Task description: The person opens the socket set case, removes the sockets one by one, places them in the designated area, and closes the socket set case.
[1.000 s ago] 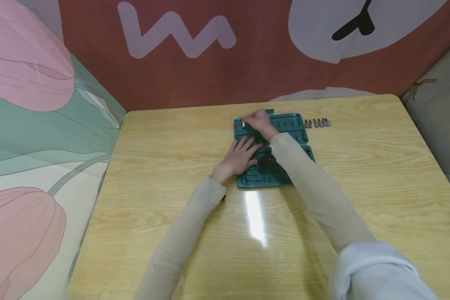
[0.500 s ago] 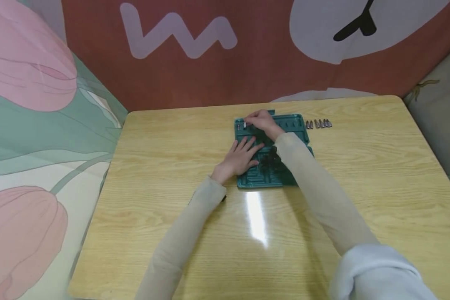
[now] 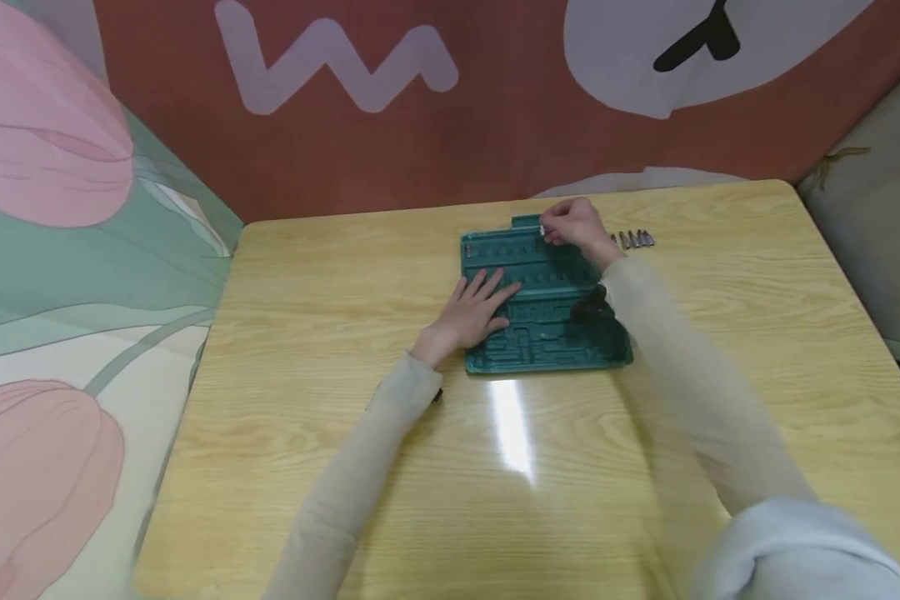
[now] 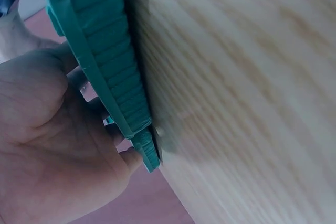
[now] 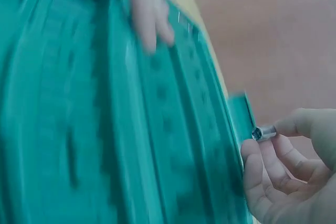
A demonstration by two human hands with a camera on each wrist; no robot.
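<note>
A green moulded tool case lies unfolded on the wooden table. My left hand rests spread on its left side, across the middle. Seen in the left wrist view, the palm is beside the case's ribbed outer wall. Above the case's far edge, near its latch flap, my right hand pinches a small silver socket between thumb and fingers. The socket's hollow end shows in the right wrist view. Another socket sits in the far left corner of the case.
Several more sockets stand in a row on the table just right of the case, partly behind the right hand. A printed cloth hangs right behind the table's far edge. Light glares off the tabletop in front of the case.
My right hand has lifted the socket out of the case's far left row and carried it right to the latch flap. The left hand has stayed on the case.
</note>
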